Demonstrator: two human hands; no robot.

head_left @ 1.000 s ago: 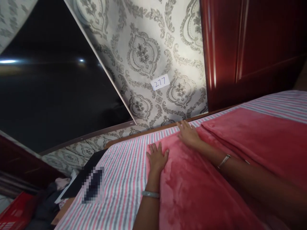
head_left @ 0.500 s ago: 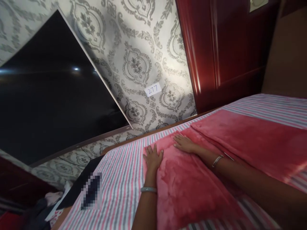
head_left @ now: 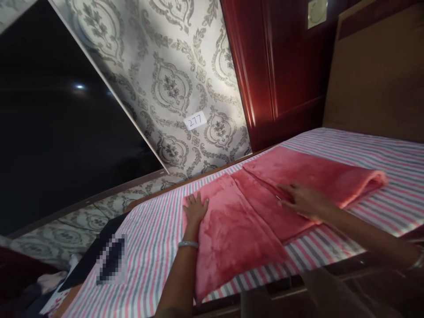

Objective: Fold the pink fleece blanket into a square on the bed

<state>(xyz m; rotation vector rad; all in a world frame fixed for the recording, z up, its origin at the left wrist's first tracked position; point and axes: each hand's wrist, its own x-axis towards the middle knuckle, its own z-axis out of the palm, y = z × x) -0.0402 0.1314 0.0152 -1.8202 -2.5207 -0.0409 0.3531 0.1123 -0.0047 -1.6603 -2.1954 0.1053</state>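
A red plush piece of cloth or clothing [head_left: 238, 225] lies folded on a striped sheet [head_left: 149, 247], with its two side parts turned towards the middle. My left hand [head_left: 196, 209] rests flat on its far left corner, fingers spread. Over the right part [head_left: 318, 170] is my right hand [head_left: 303, 201], slightly blurred, its fingers stretched out and apart near the middle gap. A small thin silvery piece [head_left: 278, 198] shows by those fingertips; I cannot make out what it is. At the right end, the plush edge [head_left: 376, 181] bulges up in a rounded fold.
A large black television screen [head_left: 73, 128] stands at left before patterned wallpaper [head_left: 172, 84]. A paper label reading 277 [head_left: 195, 120] is on the wall. Dark red wood panelling [head_left: 288, 66] and a brown board [head_left: 374, 79] stand behind the bed. Dark cloth [head_left: 86, 247] lies at lower left.
My right hand has moved from the far edge of the left part towards me and right, onto the right part. My left hand stays on the corner. The view has shifted right.
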